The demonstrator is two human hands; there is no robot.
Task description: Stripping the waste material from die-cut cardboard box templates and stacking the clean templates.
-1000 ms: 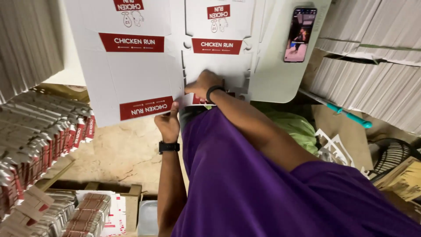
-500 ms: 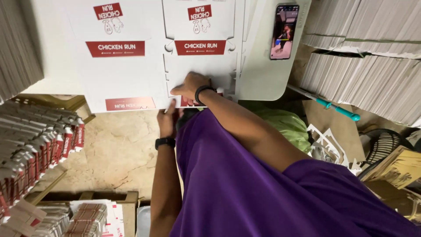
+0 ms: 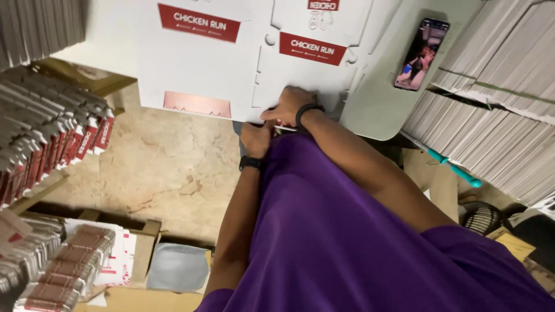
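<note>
A flat white carton blank (image 3: 196, 63) with red printed panels lies in front of me. My right hand (image 3: 287, 105), with a black band on its wrist, rests on the blank's near edge, fingers curled over the card. My left hand (image 3: 256, 138), wearing a black watch, sits just below it at the same edge, thumb side up against the card. Both hands hold the blank by its near edge. The near flap (image 3: 196, 104) shows a pale pink patch. My purple shirt (image 3: 358, 242) fills the lower right.
A phone (image 3: 421, 53) with a lit screen lies on a grey board (image 3: 376, 110). Tall stacks of flat blanks (image 3: 497, 121) stand on the right, with a teal tool (image 3: 457, 167) in front. Folded red-and-white cartons (image 3: 52, 144) line the left. Open cardboard boxes (image 3: 87, 254) sit on the marbled floor (image 3: 167, 167).
The blank's near flap has turned, so its red panel now shows only as a pale pink patch. Both hands have stayed together at the near edge.
</note>
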